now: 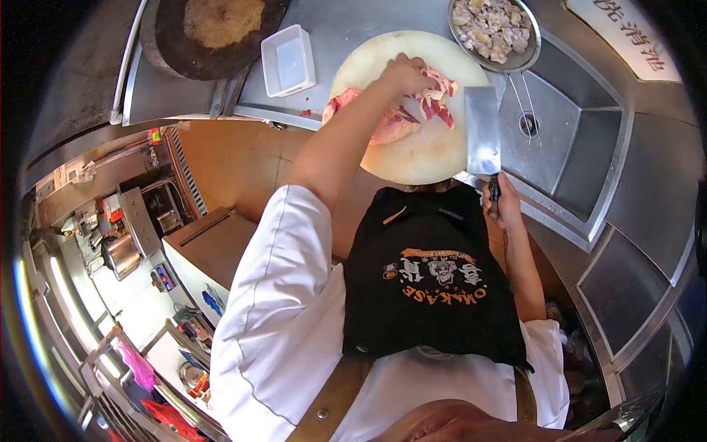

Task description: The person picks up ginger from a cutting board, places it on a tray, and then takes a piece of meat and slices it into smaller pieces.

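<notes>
On a round white cutting board (390,158) lie pieces of raw reddish meat with pale fat. My left hand (405,75) reaches across to the far part of the board, its fingers curled over the cut raw meat (436,92). A larger slab of raw meat (394,129) lies nearer me, partly covered by my left forearm. At the board's right edge, my right hand (504,202) is closed around the dark handle of a cleaver (483,132). The cleaver's broad blade points away from me and overlaps the board's rim.
A metal strainer (532,46) full of chopped meat pieces sits at the corner of a steel sink (563,147), right of the board. Left of the board are a white plastic container (289,62) and a dark wok (166,37). A brown-topped cabinet (210,236) stands at lower left.
</notes>
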`<action>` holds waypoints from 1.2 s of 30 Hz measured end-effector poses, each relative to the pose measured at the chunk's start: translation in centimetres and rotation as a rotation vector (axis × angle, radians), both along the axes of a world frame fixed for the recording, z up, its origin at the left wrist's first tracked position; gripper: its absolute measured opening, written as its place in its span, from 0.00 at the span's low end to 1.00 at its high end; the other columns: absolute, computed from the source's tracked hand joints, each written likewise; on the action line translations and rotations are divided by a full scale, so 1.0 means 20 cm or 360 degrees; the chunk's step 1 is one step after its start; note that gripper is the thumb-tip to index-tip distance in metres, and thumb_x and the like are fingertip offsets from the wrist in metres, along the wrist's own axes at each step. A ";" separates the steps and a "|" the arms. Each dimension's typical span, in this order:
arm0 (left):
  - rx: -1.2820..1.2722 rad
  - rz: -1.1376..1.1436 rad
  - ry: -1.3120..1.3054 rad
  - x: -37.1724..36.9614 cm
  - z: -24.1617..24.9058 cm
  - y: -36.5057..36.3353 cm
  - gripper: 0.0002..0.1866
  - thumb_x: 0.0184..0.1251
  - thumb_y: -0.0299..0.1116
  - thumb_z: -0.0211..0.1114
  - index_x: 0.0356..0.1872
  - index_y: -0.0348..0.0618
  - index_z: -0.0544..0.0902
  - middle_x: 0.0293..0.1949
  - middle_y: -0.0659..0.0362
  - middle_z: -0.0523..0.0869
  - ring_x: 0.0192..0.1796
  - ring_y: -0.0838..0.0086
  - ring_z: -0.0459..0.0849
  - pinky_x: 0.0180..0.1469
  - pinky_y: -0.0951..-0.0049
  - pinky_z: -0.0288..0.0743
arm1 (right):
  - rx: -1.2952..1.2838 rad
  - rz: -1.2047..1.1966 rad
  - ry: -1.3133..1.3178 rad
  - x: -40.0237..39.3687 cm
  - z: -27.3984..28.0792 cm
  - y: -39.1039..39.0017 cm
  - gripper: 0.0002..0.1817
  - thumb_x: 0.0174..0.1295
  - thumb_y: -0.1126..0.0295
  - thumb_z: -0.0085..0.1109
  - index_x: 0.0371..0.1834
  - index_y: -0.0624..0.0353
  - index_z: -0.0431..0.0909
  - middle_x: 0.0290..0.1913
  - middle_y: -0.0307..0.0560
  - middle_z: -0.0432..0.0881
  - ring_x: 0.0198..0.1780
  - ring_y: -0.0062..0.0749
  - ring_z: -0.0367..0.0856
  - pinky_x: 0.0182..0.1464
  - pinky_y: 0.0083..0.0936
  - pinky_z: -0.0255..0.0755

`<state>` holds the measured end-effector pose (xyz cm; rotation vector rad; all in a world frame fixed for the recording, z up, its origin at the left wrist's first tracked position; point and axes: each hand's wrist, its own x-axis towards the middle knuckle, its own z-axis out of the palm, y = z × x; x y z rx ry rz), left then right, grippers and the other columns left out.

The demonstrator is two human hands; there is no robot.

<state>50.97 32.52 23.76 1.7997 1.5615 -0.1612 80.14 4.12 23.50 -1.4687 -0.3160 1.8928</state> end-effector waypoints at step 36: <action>0.1244 0.0812 -0.0364 -1.27 -0.12 -0.23 0.21 0.65 0.38 0.71 0.59 0.47 0.87 0.50 0.46 0.91 0.55 0.47 0.87 0.65 0.55 0.78 | 0.0904 0.0729 -0.0620 -1.04 0.53 1.03 0.20 0.81 0.56 0.56 0.68 0.52 0.79 0.28 0.33 0.78 0.20 0.16 0.72 0.20 0.19 0.63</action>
